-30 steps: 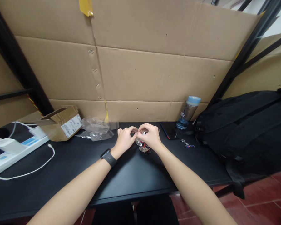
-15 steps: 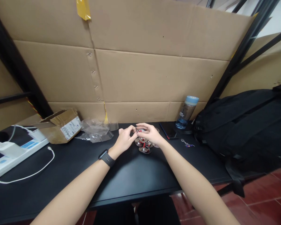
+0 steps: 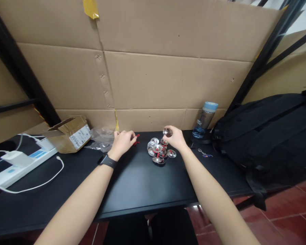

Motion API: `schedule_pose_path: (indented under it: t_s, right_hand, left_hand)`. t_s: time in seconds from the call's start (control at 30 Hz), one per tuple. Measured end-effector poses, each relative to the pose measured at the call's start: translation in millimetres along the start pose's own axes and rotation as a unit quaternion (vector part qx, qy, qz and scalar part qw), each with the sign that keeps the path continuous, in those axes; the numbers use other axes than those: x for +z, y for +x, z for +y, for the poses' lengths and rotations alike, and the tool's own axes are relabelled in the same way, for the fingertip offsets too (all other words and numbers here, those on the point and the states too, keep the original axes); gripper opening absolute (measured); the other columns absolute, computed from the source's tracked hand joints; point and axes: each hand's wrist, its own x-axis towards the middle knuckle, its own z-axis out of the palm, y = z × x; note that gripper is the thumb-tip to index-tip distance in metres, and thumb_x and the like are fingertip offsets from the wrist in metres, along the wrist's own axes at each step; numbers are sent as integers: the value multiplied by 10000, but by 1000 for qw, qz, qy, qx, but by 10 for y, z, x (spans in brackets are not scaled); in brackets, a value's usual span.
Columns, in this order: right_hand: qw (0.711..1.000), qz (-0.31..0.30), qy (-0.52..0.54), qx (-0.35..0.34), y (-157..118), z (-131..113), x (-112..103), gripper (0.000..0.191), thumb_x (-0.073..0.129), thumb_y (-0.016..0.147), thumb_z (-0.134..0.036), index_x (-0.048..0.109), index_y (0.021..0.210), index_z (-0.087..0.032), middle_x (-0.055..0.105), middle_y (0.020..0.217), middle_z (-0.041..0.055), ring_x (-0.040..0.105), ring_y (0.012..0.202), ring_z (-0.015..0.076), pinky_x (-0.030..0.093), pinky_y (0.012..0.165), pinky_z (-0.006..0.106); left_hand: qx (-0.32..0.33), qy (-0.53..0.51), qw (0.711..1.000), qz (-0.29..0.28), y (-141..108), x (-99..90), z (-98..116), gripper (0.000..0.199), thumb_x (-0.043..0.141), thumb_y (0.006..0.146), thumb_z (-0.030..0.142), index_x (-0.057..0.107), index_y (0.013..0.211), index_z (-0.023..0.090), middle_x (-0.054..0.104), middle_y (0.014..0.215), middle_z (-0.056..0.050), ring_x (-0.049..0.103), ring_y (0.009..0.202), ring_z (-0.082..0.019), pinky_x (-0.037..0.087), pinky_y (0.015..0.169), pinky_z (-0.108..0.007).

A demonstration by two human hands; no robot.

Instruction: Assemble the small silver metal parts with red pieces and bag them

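A pile of small silver metal discs with red loops [image 3: 157,148] lies on the black table. My right hand [image 3: 175,137] is beyond and right of the pile, its fingers closed on a silver disc [image 3: 167,132] raised above the others. To the left, my left hand [image 3: 124,141], with a dark watch at the wrist, has its fingers pinched on a red cord [image 3: 137,139], whose loops stick out past the fingertips.
An open cardboard box [image 3: 71,136], clear plastic bags [image 3: 102,137] and a white power strip [image 3: 28,163] with cables lie left. A bottle [image 3: 205,119], a small keychain [image 3: 205,153] and a black backpack [image 3: 267,136] are right. Cardboard [image 3: 155,81] walls the back.
My hands have moved apart from above the pile, the left going left with the red cord and the right going right with a disc. More of the pile now shows.
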Motion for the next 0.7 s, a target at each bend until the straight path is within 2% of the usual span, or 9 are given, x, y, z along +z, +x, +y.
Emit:
schedule_pose_path:
  t_s: [0.07, 0.1, 0.23, 0.33, 0.43, 0.57, 0.7]
  right_hand:
    - [999, 26, -46, 9, 48, 212, -79, 399, 677, 657, -213, 718, 1051, -169, 698, 1107, 104, 668, 954, 217, 513, 897, 296]
    - [998, 19, -63, 15, 63, 310, -107, 382, 690, 650, -215, 727, 1027, -169, 700, 1089, 103, 666, 951, 219, 509, 895, 297]
    - [992, -58, -100, 55, 68, 582, -120, 304, 745, 650, -263, 744, 947, -196, 737, 954, 64, 673, 873, 215, 502, 816, 290]
    - [986, -94, -107, 83, 52, 660, -60, 285, 745, 664, -258, 750, 944, -206, 756, 895, 47, 680, 807, 198, 490, 753, 267]
    - [983, -131, -100, 82, 38, 687, -7, 224, 715, 693, -220, 762, 911, -201, 767, 874, 48, 694, 803, 192, 489, 739, 249]
    - [977, -179, -94, 61, 22, 698, 6, 204, 671, 761, -200, 777, 936, -197, 778, 910, 52, 709, 846, 197, 501, 781, 253]
    - [973, -194, -111, 62, 29, 611, -39, 249, 670, 792, -206, 774, 1016, -179, 769, 1036, 90, 708, 943, 224, 506, 872, 286]
  left_hand:
    - [-11, 11, 999, -35, 31, 10, -200, 210, 542, 908, 388, 697, 859, 257, 754, 926, -73, 637, 977, -290, 281, 981, -482]
    - [-13, 17, 999, -49, 39, 20, -278, 194, 563, 891, 384, 705, 843, 259, 758, 942, -73, 637, 987, -294, 281, 987, -491]
    - [-13, 19, 997, -75, 45, 77, -404, 175, 597, 861, 374, 729, 813, 270, 768, 977, -73, 634, 1023, -306, 296, 987, -512]
    - [-8, 12, 996, -86, 40, 110, -373, 202, 594, 859, 393, 744, 798, 273, 774, 982, -76, 637, 1015, -307, 308, 982, -508]
    - [1, 17, 996, -88, 35, 121, -325, 266, 572, 875, 434, 752, 775, 266, 774, 965, -88, 639, 993, -313, 311, 965, -506]
    - [18, 19, 998, -66, 22, 119, -248, 316, 515, 913, 432, 753, 805, 254, 768, 973, -93, 629, 996, -308, 311, 939, -492]
    - [60, 7, 997, -48, -10, 111, -118, 307, 485, 934, 376, 741, 832, 241, 759, 999, -82, 608, 1008, -280, 310, 916, -454]
